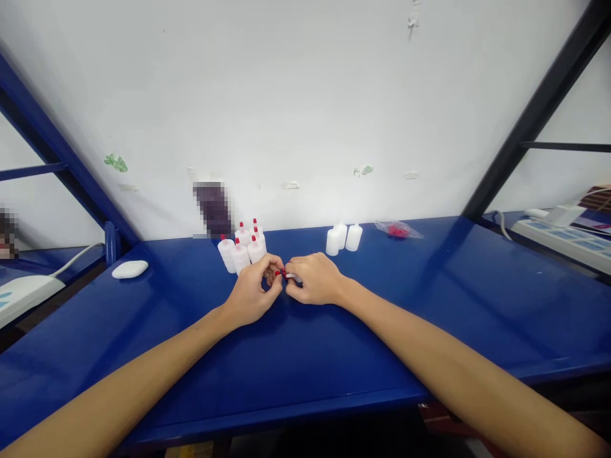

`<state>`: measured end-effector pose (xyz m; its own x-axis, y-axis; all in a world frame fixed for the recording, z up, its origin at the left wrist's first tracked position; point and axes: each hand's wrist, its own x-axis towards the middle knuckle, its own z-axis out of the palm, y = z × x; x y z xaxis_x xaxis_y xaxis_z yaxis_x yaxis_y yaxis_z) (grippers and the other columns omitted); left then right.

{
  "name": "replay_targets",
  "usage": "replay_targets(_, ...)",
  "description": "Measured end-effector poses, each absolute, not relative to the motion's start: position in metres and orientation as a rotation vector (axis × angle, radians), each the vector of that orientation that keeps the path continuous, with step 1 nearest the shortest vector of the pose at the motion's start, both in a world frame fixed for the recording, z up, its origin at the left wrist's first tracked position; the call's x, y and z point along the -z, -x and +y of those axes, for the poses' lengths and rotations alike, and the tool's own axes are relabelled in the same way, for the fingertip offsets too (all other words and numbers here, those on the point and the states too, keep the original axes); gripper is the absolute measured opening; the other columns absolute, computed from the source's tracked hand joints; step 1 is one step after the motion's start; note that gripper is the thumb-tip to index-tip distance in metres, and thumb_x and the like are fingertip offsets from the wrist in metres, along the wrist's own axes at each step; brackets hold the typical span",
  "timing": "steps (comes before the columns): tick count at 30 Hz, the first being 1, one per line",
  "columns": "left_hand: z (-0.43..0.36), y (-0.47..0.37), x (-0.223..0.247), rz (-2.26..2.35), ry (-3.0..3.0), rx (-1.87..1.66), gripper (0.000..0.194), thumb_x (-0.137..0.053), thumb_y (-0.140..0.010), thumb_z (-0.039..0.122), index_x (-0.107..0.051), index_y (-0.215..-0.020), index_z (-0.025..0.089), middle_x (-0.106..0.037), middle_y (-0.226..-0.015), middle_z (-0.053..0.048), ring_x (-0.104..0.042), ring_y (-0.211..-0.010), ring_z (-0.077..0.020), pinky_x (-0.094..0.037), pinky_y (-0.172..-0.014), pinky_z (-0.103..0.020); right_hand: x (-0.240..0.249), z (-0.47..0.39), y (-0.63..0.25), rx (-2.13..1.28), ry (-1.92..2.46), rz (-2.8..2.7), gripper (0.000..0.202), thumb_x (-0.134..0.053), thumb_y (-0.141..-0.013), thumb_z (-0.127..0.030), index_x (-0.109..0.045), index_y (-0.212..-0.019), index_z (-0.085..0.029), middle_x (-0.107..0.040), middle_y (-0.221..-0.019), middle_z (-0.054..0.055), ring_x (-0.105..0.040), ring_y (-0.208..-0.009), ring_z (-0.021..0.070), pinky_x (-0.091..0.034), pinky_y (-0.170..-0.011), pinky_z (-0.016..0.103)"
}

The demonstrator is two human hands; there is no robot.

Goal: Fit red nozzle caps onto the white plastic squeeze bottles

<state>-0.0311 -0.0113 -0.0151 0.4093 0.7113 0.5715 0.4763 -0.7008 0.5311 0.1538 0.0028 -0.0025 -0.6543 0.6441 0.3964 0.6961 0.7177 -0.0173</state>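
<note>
Above the middle of the blue table, my left hand (254,289) and my right hand (316,278) meet almost fingertip to fingertip. The left fingers are curled closed around a small red cap (277,273). In the right fingers is a small white nozzle (292,277), a bit of red showing at its left end. Whether the two pieces touch is too small to tell. Several white squeeze bottles (241,257) with red tips stand upright just behind my left hand. Behind my right hand are three white bottles (353,238) with no red on top.
A clear plastic bag (398,230) of red caps lies at the back right. A white oval object (130,270) rests on the left of the blue table (296,369). Power strips (563,245) and dark frame posts flank the table, with a white wall behind.
</note>
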Motion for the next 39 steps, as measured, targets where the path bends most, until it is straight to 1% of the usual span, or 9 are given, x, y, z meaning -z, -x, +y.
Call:
replay_targets(5, -0.011, 0.028, 0.017, 0.935, -2.513, -1.253, 0.005, -0.060, -0.086, 0.017, -0.059, -0.091, 0.017, -0.066, -0.077, 0.001, -0.062, -0.066, -0.0092, -0.050, -0.065, -0.020, -0.001, -0.003, -0.157, 0.130, 1.149, -2.555, 0.024, -0.047, -0.085, -0.032, -0.067, -0.083, -0.018, -0.072, -0.085, 0.005, -0.063, -0.071, 0.0189, -0.028, -0.058, 0.030)
replay_targets(7, -0.011, 0.028, 0.017, 0.926, -2.550, -1.284, 0.007, -0.060, -0.088, 0.018, -0.064, -0.094, 0.017, -0.069, -0.080, 0.000, -0.064, -0.068, -0.0097, -0.051, -0.067, -0.020, -0.001, -0.003, -0.156, 0.108, 1.196, -2.550, 0.025, -0.048, -0.086, -0.033, -0.068, -0.086, -0.018, -0.072, -0.089, 0.006, -0.063, -0.074, 0.0195, -0.030, -0.060, 0.029)
replay_targets(13, -0.010, 0.028, 0.013, 0.913, -2.607, -1.312, 0.018, -0.053, -0.093, 0.018, -0.068, -0.102, 0.017, -0.069, -0.088, -0.006, -0.063, -0.078, -0.0129, -0.051, -0.070, -0.024, -0.002, -0.004, -0.158, 0.103, 1.276, -2.468, 0.029, -0.045, -0.089, -0.038, -0.066, -0.083, -0.019, -0.072, -0.086, 0.005, -0.064, -0.076, 0.0200, -0.031, -0.061, 0.029)
replay_targets(16, -0.011, 0.028, 0.014, 0.907, -2.600, -1.283, 0.016, -0.054, -0.092, 0.019, -0.067, -0.103, 0.017, -0.069, -0.088, -0.005, -0.063, -0.076, -0.0129, -0.052, -0.071, -0.025, -0.004, -0.005, -0.158, 0.089, 1.259, -2.495, 0.031, -0.045, -0.090, -0.040, -0.066, -0.083, -0.018, -0.072, -0.086, 0.006, -0.065, -0.075, 0.0203, -0.031, -0.060, 0.030)
replay_targets(19, -0.012, 0.029, 0.015, 0.909, -2.570, -1.240, 0.020, -0.054, -0.093, 0.020, -0.062, -0.111, 0.017, -0.070, -0.093, -0.005, -0.064, -0.076, -0.0119, -0.053, -0.074, -0.024, -0.006, -0.008, -0.159, 0.105, 1.205, -2.543, 0.034, -0.044, -0.091, -0.041, -0.067, -0.084, -0.017, -0.072, -0.086, 0.007, -0.066, -0.074, 0.0209, -0.032, -0.061, 0.030)
replay_targets(24, -0.013, 0.032, 0.015, 0.862, -2.562, -1.134, 0.021, -0.050, -0.095, 0.021, -0.059, -0.114, 0.018, -0.069, -0.096, -0.004, -0.064, -0.081, -0.0121, -0.052, -0.077, -0.024, -0.010, -0.012, -0.158, 0.143, 1.122, -2.639, 0.039, -0.041, -0.093, -0.044, -0.069, -0.101, -0.017, -0.073, -0.095, 0.008, -0.067, -0.079, 0.0231, -0.036, -0.062, 0.030)
replay_targets(30, -0.016, 0.036, 0.013, 0.814, -2.549, -1.069, 0.025, -0.040, -0.099, 0.022, -0.055, -0.118, 0.017, -0.067, -0.101, -0.007, -0.064, -0.091, -0.0151, -0.050, -0.082, -0.027, -0.012, -0.013, -0.154, 0.141, 1.155, -2.693, 0.043, -0.033, -0.099, -0.040, -0.069, -0.100, -0.015, -0.074, -0.096, 0.011, -0.069, -0.080, 0.0231, -0.038, -0.065, 0.029)
replay_targets(35, -0.017, 0.036, 0.013, 0.777, -2.589, -1.071, 0.028, -0.042, -0.095, 0.021, -0.051, -0.122, 0.018, -0.065, -0.097, -0.006, -0.061, -0.084, -0.0150, -0.050, -0.078, -0.028, -0.011, -0.015, -0.152, 0.074, 1.216, -2.656, 0.040, -0.037, -0.097, -0.041, -0.069, -0.096, -0.016, -0.074, -0.090, 0.010, -0.068, -0.079, 0.0239, -0.037, -0.064, 0.029)
replay_targets(39, -0.016, 0.038, 0.012, 0.818, -2.659, -1.127, 0.020, -0.048, -0.087, 0.016, -0.052, -0.106, 0.018, -0.060, -0.082, -0.001, -0.056, -0.070, -0.0118, -0.047, -0.068, -0.025, -0.008, -0.016, -0.152, -0.001, 1.185, -2.585, 0.030, -0.040, -0.095, -0.036, -0.061, -0.107, -0.019, -0.072, -0.082, 0.006, -0.065, -0.071, 0.0215, -0.032, -0.060, 0.028)
